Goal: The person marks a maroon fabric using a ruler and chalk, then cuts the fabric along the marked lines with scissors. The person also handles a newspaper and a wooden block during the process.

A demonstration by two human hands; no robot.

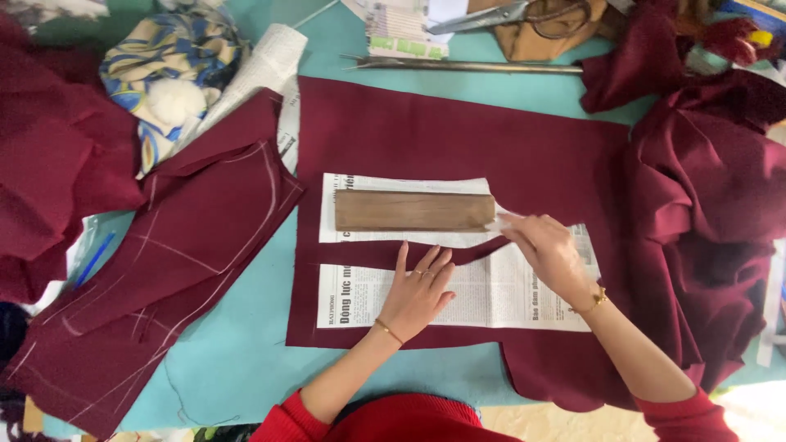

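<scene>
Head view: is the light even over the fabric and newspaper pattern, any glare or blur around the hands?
Head view: light is soft and even, only faint shadows beside the left hand and right hand; no glare on the newspaper pattern or wooden block; the right hand's fingertips look slightly smeared; the maroon fabric reads sharp, its chalk-marked piece too; frame edges bend a little.

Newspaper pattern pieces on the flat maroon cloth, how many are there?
2. The upper newspaper piece lies under the wooden block; the lower newspaper piece lies under both hands. More may be hidden beneath the cloth.
</scene>
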